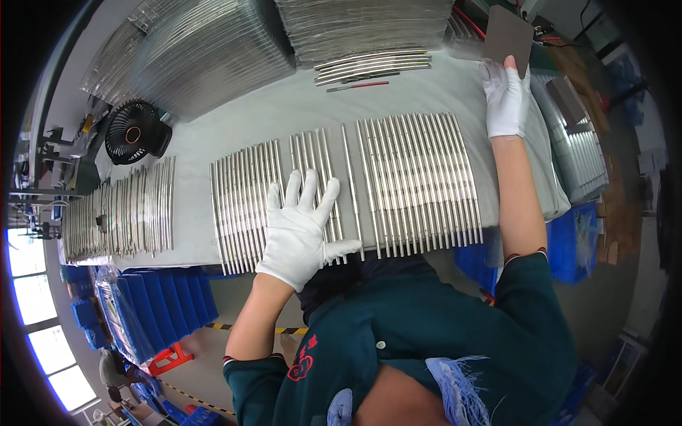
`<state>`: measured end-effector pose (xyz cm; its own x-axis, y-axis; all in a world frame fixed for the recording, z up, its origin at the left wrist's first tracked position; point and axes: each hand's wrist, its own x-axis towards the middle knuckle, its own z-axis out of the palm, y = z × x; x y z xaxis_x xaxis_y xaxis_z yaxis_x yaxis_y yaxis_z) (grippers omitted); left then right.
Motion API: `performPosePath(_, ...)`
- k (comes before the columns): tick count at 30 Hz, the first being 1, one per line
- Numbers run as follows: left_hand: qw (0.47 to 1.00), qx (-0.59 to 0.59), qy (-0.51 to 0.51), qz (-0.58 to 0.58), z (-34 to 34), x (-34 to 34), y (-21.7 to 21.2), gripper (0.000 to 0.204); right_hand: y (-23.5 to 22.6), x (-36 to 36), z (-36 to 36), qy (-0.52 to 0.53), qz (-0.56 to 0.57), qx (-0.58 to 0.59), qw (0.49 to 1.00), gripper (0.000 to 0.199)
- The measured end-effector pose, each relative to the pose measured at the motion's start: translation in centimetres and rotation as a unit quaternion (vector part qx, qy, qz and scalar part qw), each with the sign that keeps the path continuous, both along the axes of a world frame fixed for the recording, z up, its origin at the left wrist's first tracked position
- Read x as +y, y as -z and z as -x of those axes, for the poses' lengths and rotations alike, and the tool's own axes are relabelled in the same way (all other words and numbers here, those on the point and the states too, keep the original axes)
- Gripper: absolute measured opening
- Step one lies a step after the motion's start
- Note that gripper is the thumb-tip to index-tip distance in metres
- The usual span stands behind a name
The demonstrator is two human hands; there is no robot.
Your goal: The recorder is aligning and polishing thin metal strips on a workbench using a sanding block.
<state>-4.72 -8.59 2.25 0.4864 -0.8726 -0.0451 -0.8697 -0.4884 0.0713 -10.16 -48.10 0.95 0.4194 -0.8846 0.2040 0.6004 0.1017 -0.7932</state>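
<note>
Left hand, white glove, palm down, fingers spread, over the metal rods at frame center; looks laid on them, exact contact hidden under palm. Right hand, also white-gloved, one bare fingertip showing, upper right of frame, pinching the lower end of a flat gray-brown panel.

Rods lie side by side, roughly upright in frame, on the gray-covered bench: one block left of center, a narrower bunch partly under left hand, a single rod just beside it, a wide block right of center. Another rod group at far left. More rods lie crosswise at upper center, thin red tool just below them. Black fan upper left. Clear plastic trays stacked along top. Blue bins lower left.
</note>
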Motion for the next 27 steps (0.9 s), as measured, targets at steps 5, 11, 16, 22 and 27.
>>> performPosePath(5, 0.994, 0.035, 0.091, 0.040, 1.8, -4.3, 0.1, 0.104, -0.2, 0.9, -0.6, -0.009, -0.005, 0.001, 1.000, 0.062)
performPosePath(11, 0.982, 0.048, 0.170, 0.062, 2.8, -7.3, 0.6, 0.101, -0.9, 2.0, -0.9, 0.012, -0.007, 0.002, 1.000, 0.051)
performPosePath(16, 0.990, 0.030, 0.132, 0.032, 1.9, -4.5, -0.1, 0.100, 0.3, 0.0, 0.0, -0.031, -0.018, -0.022, 0.999, 0.065)
performPosePath(22, 0.983, 0.049, 0.175, 0.027, 3.4, -7.6, -0.8, 0.102, -0.3, 1.1, -0.5, -0.019, 0.010, -0.007, 1.000, 0.068)
performPosePath(27, 0.960, 0.070, 0.252, 0.100, 5.9, -13.1, 0.7, 0.100, 0.2, 0.8, -0.6, -0.017, -0.003, -0.001, 1.000, 0.063)
